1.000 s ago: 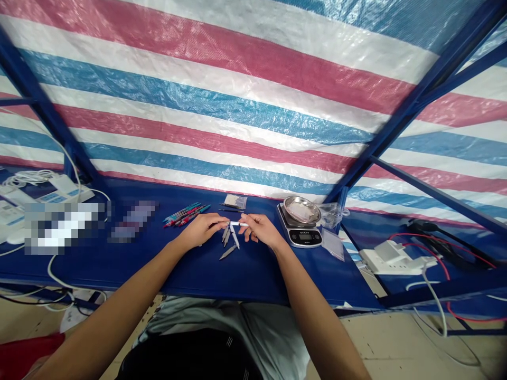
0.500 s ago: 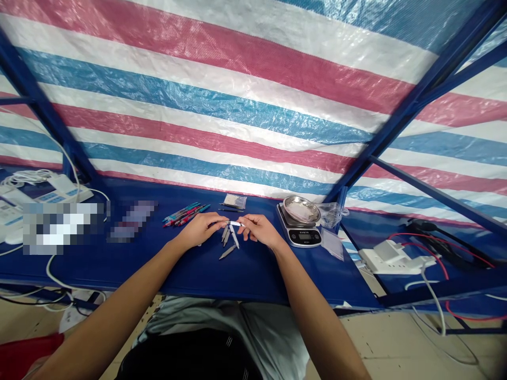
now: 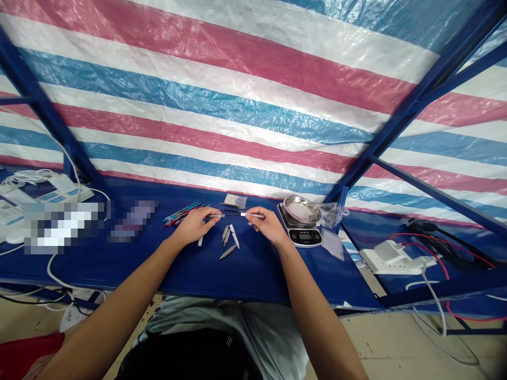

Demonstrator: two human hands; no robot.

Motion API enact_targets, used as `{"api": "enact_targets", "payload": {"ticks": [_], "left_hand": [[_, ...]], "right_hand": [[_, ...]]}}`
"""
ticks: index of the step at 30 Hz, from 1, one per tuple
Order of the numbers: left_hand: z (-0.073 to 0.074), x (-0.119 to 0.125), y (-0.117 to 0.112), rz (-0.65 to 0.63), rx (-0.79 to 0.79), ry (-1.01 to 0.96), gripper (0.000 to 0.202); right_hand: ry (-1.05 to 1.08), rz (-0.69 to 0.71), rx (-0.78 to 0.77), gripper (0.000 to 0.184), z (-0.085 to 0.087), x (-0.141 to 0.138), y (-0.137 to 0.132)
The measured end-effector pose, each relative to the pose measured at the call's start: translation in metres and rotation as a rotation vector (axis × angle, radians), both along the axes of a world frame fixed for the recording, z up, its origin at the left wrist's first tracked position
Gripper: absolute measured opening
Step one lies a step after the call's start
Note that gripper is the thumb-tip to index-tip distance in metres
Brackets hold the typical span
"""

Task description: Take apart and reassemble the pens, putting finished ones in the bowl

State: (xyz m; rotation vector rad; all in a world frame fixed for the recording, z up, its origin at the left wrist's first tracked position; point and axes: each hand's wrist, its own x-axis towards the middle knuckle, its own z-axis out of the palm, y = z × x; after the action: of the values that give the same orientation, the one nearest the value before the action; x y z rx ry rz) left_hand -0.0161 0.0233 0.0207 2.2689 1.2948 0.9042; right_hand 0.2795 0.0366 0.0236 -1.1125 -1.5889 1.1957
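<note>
My left hand (image 3: 195, 225) and my right hand (image 3: 266, 224) are raised a little above the blue table (image 3: 119, 264), fingers pinched. The right hand pinches a white pen barrel (image 3: 252, 215). The left hand pinches a grey part at the other end of a thin dark refill (image 3: 229, 215) that spans between them. Under the hands lie several loose grey and white pen parts (image 3: 229, 237). A bunch of coloured pens (image 3: 182, 212) lies just beyond the left hand.
A small scale with a steel bowl (image 3: 302, 211) stands right of my right hand, plastic bags (image 3: 332, 214) beside it. A small packet (image 3: 235, 200) lies at the back. White devices and cables (image 3: 51, 190) sit at far left, a power strip (image 3: 390, 257) at right.
Both hands have lifted off the table and moved apart. The white barrel has slid right, and a thin dark refill now shows between the hands.
</note>
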Motion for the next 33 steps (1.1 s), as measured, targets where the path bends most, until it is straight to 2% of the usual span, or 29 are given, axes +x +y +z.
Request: {"api": "enact_targets", "payload": {"ticks": [7, 10, 16, 24, 29, 33], "left_hand": [[-0.008, -0.007, 0.007, 0.053, 0.041, 0.001, 0.039], [-0.01, -0.009, 0.008, 0.082, 0.035, 0.003, 0.039], [-0.009, -0.009, 0.009, 0.074, 0.029, 0.027, 0.037], [-0.008, -0.007, 0.008, 0.043, 0.012, 0.049, 0.03], [-0.01, -0.007, 0.008, 0.042, 0.001, 0.052, 0.027], [-0.01, -0.005, 0.006, 0.082, 0.007, 0.017, 0.029]], "right_hand": [[0.089, -0.137, 0.01, 0.039, -0.012, 0.002, 0.011], [0.056, -0.177, 0.022, 0.038, -0.014, 0.004, 0.012], [-0.133, -0.188, 0.108, 0.032, -0.016, 0.003, 0.011], [-0.109, -0.212, 0.125, 0.034, -0.02, 0.009, 0.018], [-0.27, -0.217, 0.17, 0.024, -0.027, 0.009, 0.02], [-0.529, -0.231, 0.231, 0.021, -0.027, -0.001, 0.019]]}}
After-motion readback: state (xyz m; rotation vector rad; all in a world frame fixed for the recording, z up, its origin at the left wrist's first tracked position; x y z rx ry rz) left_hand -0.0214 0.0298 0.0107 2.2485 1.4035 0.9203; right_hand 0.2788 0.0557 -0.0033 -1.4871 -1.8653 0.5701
